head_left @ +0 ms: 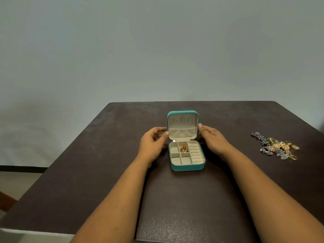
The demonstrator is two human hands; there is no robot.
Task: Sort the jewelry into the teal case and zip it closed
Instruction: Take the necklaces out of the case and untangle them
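While the teal case (186, 155) stands open mid-bench (87, 172), its lid (182, 125) upright, the left hand (152, 142) touches the lid's left edge with loosely curled fingers and the right hand (213, 139) touches its right edge. A gold piece (183, 149) lies in an upper middle compartment. The remaining jewelry (277, 146) is heaped well to the right.

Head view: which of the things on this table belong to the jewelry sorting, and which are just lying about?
Part of the job:
- teal case, open, lid upright
- gold piece in a rear compartment
- jewelry pile, loose on the table to the right
- left hand and right hand, at the lid's sides

Just there:
- dark table
- nothing else lying on it
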